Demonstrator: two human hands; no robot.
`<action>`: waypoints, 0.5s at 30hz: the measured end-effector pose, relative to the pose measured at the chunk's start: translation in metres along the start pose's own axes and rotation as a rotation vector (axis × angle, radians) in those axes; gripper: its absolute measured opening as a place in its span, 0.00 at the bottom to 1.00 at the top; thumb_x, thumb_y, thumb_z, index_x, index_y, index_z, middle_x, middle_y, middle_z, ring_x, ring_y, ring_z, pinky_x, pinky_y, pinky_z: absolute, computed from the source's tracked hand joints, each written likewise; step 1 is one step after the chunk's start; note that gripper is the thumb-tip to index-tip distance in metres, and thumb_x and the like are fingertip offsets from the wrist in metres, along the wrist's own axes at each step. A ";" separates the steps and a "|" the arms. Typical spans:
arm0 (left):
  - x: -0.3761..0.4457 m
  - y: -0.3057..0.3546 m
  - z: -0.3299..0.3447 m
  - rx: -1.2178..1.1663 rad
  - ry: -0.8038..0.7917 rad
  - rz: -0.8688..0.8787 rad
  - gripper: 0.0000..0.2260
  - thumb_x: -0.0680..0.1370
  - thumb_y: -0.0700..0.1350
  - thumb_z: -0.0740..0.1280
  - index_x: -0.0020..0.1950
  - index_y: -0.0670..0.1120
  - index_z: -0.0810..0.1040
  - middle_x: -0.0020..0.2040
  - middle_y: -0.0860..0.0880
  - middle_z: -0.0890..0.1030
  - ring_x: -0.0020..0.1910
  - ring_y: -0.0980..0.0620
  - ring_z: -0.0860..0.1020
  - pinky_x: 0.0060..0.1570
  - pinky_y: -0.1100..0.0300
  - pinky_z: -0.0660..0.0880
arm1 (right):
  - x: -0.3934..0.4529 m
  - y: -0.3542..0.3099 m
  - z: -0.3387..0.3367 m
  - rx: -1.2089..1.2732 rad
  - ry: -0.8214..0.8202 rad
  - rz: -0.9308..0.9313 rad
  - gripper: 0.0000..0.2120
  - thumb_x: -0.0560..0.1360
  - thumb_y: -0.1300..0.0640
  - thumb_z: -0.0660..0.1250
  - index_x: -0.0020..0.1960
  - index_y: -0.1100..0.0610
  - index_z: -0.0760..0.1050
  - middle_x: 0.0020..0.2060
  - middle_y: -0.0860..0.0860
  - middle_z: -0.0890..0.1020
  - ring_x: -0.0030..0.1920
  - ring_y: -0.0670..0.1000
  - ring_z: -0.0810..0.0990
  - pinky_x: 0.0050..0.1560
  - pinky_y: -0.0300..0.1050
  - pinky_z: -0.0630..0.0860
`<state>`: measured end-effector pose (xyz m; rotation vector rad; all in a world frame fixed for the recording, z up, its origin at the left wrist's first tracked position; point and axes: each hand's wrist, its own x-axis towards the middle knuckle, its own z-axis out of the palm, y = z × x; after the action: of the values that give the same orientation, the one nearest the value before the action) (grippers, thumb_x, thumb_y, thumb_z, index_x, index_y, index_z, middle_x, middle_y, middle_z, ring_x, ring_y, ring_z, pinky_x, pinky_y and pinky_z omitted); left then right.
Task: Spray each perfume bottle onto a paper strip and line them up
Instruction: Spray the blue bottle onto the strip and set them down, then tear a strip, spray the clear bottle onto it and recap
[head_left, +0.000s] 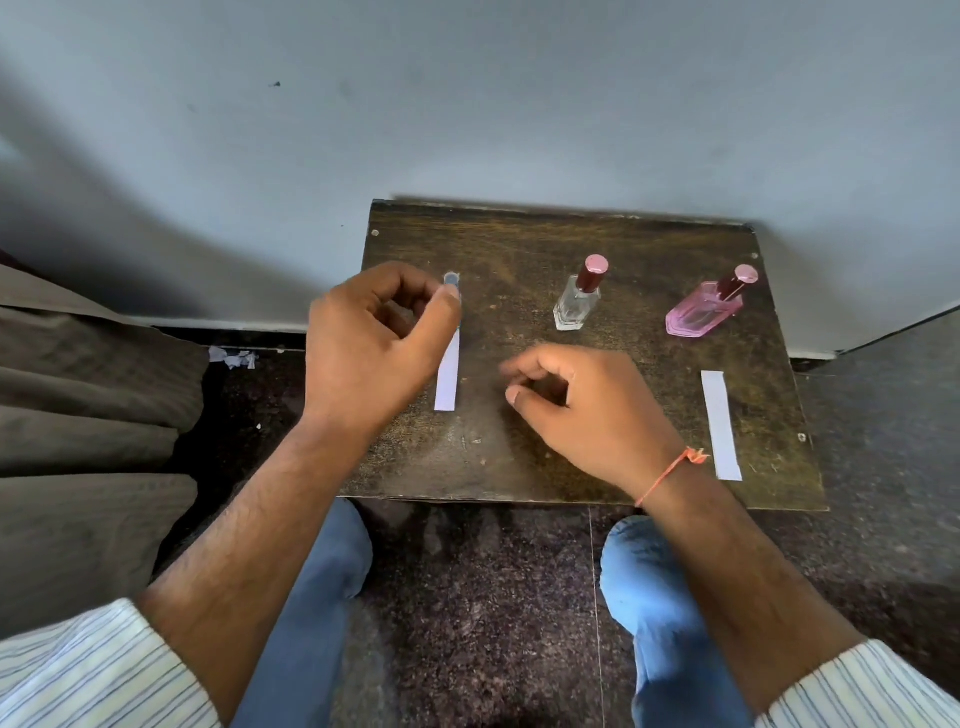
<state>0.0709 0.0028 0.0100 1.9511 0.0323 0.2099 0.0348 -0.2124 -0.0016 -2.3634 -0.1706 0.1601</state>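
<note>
Three perfume bottles stand along the far part of a small dark wooden table (519, 467). Only the grey-blue cap of the left bottle (452, 279) shows; its body is hidden behind the thumb of my left hand (374, 338). That hand hovers loosely curled, with nothing between its fingers. A white paper strip (448, 382) lies just below this bottle, its top covered by the hand. A clear bottle with a dark red cap (576, 301) stands in the middle. A pink bottle (704, 314) is at the right, with a second strip (721, 426) in front of it. My right hand (587, 410) rests mid-table, loosely curled and holding nothing.
The table stands against a pale wall. To the left is a brown cushioned seat (88, 415), with scraps of torn paper (234, 358) on the dark speckled floor. My knees in blue jeans (654, 597) sit just under the table's near edge.
</note>
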 end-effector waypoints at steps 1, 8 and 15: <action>-0.004 0.003 0.003 -0.030 -0.043 0.056 0.10 0.81 0.49 0.75 0.41 0.47 0.86 0.31 0.48 0.82 0.28 0.55 0.72 0.30 0.60 0.69 | -0.004 0.006 -0.008 -0.022 0.000 0.023 0.08 0.78 0.54 0.79 0.56 0.48 0.89 0.47 0.40 0.89 0.49 0.38 0.85 0.50 0.25 0.74; -0.023 0.021 0.038 0.045 -0.436 0.391 0.16 0.82 0.44 0.75 0.34 0.51 0.81 0.31 0.60 0.79 0.27 0.59 0.75 0.31 0.67 0.66 | -0.027 0.063 -0.073 -0.121 0.074 0.252 0.09 0.71 0.46 0.83 0.45 0.46 0.87 0.37 0.41 0.86 0.41 0.36 0.82 0.41 0.29 0.72; -0.034 0.025 0.074 0.059 -0.559 0.387 0.13 0.82 0.48 0.75 0.37 0.54 0.83 0.32 0.64 0.78 0.29 0.60 0.76 0.33 0.67 0.68 | -0.054 0.117 -0.122 -0.274 0.129 0.459 0.29 0.65 0.39 0.85 0.60 0.46 0.80 0.48 0.46 0.76 0.45 0.47 0.76 0.45 0.47 0.71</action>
<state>0.0472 -0.0788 0.0018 1.9994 -0.7137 -0.0913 0.0113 -0.3879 0.0075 -2.6420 0.4420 0.2130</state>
